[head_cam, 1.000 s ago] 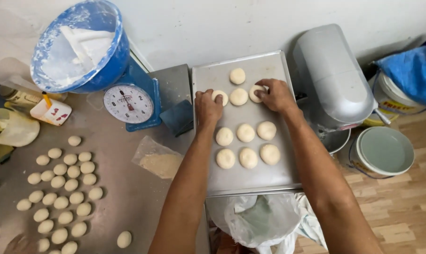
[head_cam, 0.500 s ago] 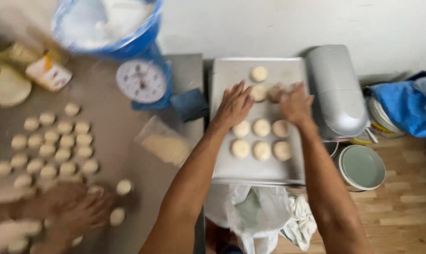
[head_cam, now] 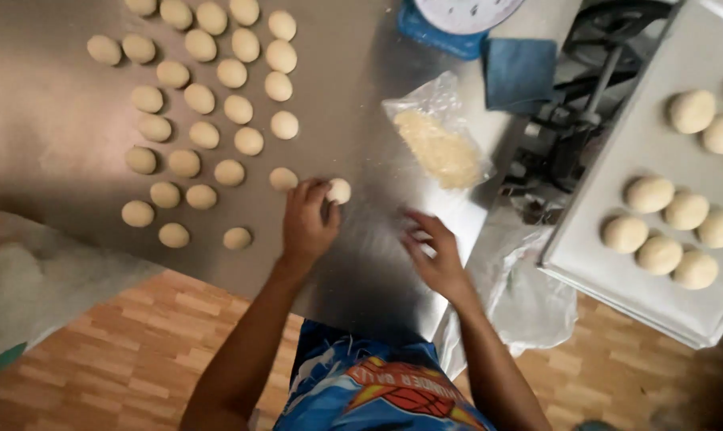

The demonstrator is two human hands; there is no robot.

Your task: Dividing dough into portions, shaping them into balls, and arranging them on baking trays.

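Touching a dough ball (head_cam: 339, 190), left hand (head_cam: 307, 223) grip apart; right hand (head_cam: 433, 254) spread near table edge (head_cam: 456, 263).

Dough balls (head_cam: 210, 120) in rows on table (head_cam: 361, 263), left of your left hand (head_cam: 307, 225). Bag of crumbs (head_cam: 441, 144) beyond your right hand (head_cam: 433, 259). Tray (head_cam: 617, 160) with dough pieces far right; scale (head_cam: 457, 20) behind bag.

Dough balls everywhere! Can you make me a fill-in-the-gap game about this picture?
1. The left hand touches a ______ ball at its fingertips.
2. The right hand hovers over the steel table, holding ______.
3. The clear bag holds pale ______ crumbs.
4. More dough rounds sit on a ______ at the right.

Missing words: dough; nothing; yellow; tray
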